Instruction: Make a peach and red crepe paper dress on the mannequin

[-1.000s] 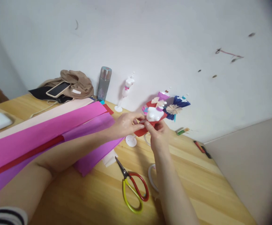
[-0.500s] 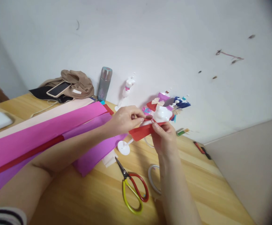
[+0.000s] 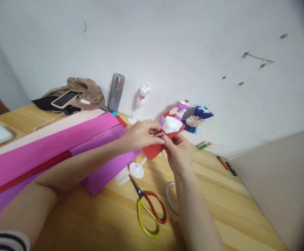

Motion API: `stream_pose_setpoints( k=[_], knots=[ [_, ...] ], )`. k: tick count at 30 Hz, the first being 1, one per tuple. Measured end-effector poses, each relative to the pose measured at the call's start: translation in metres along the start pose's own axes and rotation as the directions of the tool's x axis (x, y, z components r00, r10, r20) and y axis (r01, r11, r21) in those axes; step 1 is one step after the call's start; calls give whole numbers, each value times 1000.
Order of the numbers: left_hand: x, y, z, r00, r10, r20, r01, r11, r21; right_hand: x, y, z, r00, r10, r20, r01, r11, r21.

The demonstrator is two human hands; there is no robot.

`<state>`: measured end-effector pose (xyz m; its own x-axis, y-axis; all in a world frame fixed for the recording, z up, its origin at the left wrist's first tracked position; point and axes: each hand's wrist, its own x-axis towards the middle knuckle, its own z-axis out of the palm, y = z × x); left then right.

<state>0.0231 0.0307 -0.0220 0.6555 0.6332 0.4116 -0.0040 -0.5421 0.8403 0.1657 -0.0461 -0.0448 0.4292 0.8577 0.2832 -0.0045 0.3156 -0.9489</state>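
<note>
Red paper (image 3: 153, 152) is wrapped round the lower body of a small white mannequin (image 3: 171, 124), which tilts with its round base (image 3: 136, 170) toward me. My left hand (image 3: 142, 135) pinches the paper's edge at the mannequin's waist from the left. From the right, my right hand (image 3: 177, 150) grips the red paper, its thumb pressed on the front near the left fingertips. The fingers behind the figure are partly hidden. Just behind stand small mannequins dressed in paper, one with a dark blue skirt (image 3: 203, 113) and a cream paper fan (image 3: 194, 121).
Scissors (image 3: 148, 205) with red and yellow handles lie in front, beside a tape roll (image 3: 171, 198). Magenta paper (image 3: 89, 130) and purple paper (image 3: 107, 170) spread leftward. A flask (image 3: 117, 92), a bare mannequin (image 3: 143, 94), a phone (image 3: 65, 99) and brown cloth (image 3: 89, 90) stand or lie near the wall.
Both hands and the mannequin have shifted slightly left. The red paper is now drawn closer round the figure, and the fingertips of both hands have come together at its front.
</note>
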Motion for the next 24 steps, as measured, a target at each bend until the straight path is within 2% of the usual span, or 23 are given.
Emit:
stream_pose_setpoints(
  k=[5, 9, 12, 16, 20, 24],
  knots=[
    [6, -18, 4, 998, -34, 49, 40, 989, -140, 0, 0, -1, 998, 53, 27, -51, 998, -47],
    [7, -22, 5, 991, -89, 99, 114, 952, -285, -4, -4, 0, 997, 72, 41, -69, 994, -79],
    [10, -20, -4, 974, -123, 191, 188, 909, -373, -7, -10, -1, 994, 68, 87, -61, 995, -76],
    [15, -22, -18, 950, -103, 295, 248, 823, -511, -10, -17, -3, 983, 71, 169, -67, 997, -32],
    [18, -35, -17, 948, -93, 305, 280, 703, -654, -11, -21, -1, 982, 13, 190, 13, 991, -131],
    [19, -45, -11, 943, -79, 323, 288, 682, -672, -11, -18, 3, 985, -78, 157, 111, 970, -214]
  ],
)
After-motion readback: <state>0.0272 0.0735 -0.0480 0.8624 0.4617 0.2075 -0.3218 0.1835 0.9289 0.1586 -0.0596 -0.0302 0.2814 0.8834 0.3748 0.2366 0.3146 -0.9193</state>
